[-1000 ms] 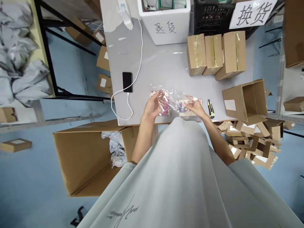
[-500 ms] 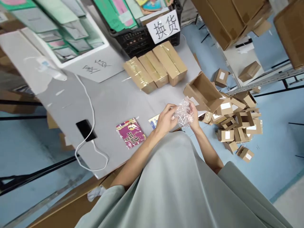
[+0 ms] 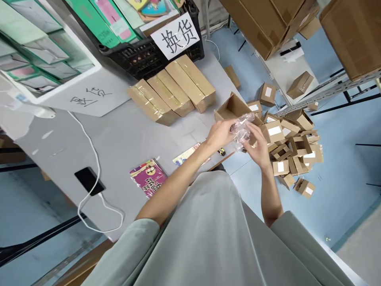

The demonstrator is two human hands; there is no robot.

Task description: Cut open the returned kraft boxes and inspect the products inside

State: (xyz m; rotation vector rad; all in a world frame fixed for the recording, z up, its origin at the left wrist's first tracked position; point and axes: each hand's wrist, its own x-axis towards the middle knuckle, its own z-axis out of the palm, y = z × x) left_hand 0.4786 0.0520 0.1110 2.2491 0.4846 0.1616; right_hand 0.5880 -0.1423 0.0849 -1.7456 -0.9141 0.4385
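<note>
A crumpled wad of clear plastic wrap [image 3: 241, 129] is held between my two hands. My left hand [image 3: 220, 134] grips its left side, and my right hand [image 3: 258, 146] has its fingers around the right side. Just behind the hands, an open cardboard box [image 3: 232, 108] stands at the table's right edge, partly hidden by them. A purple booklet in shiny wrapping [image 3: 149, 176] lies left of my left forearm. Under that forearm is a pale printed packet [image 3: 186, 154], partly covered. A small yellow and black tool [image 3: 221, 151] lies near the table edge.
Three taped boxes [image 3: 172, 93] stand on the grey table [image 3: 119, 135]. Behind are a black crate [image 3: 143, 59] and a white bin [image 3: 98, 93]. A phone [image 3: 89, 180] with a white cable lies left. Many small cartons [image 3: 293, 145] are heaped on the floor at right.
Both hands have moved right with the plastic wrap, nearer the open box. The view has shifted, so the table items appear further left. More of the printed packet and the yellow and black tool now show.
</note>
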